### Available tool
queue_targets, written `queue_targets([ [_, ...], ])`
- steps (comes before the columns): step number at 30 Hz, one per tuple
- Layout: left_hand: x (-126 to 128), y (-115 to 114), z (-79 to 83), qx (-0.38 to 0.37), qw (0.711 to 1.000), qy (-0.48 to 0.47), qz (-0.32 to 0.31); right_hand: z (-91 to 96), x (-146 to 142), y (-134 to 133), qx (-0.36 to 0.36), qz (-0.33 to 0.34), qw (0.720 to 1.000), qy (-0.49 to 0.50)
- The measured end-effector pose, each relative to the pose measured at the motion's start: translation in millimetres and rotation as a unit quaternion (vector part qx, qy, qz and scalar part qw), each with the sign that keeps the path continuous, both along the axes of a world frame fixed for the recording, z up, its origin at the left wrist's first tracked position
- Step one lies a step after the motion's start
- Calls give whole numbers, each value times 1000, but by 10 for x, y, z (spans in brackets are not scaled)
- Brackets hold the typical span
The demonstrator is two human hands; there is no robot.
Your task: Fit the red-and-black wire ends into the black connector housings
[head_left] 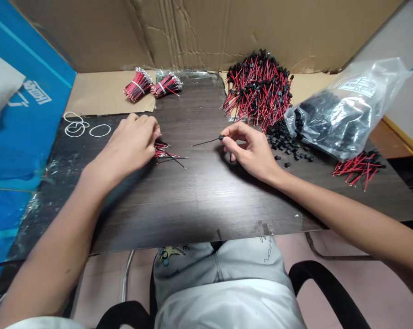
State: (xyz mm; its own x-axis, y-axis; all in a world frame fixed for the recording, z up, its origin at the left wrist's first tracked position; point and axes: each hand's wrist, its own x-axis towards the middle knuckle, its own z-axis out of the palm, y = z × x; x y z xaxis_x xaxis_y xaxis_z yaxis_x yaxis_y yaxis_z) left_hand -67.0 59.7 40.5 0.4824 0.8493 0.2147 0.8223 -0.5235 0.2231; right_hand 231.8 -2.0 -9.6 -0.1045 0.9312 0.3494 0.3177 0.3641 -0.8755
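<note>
Between the thumb and fingers of my right hand (249, 148) is a small black connector (221, 137); a thin black wire (205, 142) sticks out of it to the left. My left hand (133, 141) is bent over a small pile of red and black wires (162, 151) on the table. Its fingers are curled, and their tips are hidden behind the hand, so what they grip does not show. To the right of my right hand lie loose black connectors (285, 141). Behind them rises a big heap of red and black wires with connectors (259, 89).
Two banded wire bundles (138, 85) lie at the back left, near white rubber bands (76, 125). A clear plastic bag of black connectors (340, 114) stands at the right, beside a smaller wire pile (359, 169). Cardboard (193, 34) walls off the back of the dark table (193, 201).
</note>
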Motion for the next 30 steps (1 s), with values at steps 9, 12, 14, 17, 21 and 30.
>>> queue_targets([
  [9, 493, -419, 57, -53, 980, -175, -84, 90, -132, -168, 22, 12, 1000, -4],
  [12, 584, -515, 7, -47, 975, -191, -105, 117, -178, -213, 37, 24, 999, -17],
  [14, 612, -551, -27, -31, 973, -196, -114, 126, -194, -229, 46, 24, 998, -21],
  [17, 627, -584, -83, 13, 975, -192, -116, 129, -211, -254, 59, 23, 998, -22],
  [21, 628, -608, -160, 100, 972, -172, -123, 127, -247, -304, 55, 32, 998, 1],
  [30, 651, -574, -258, 209, 954, -155, -149, 152, -346, -293, -159, 88, 954, 236],
])
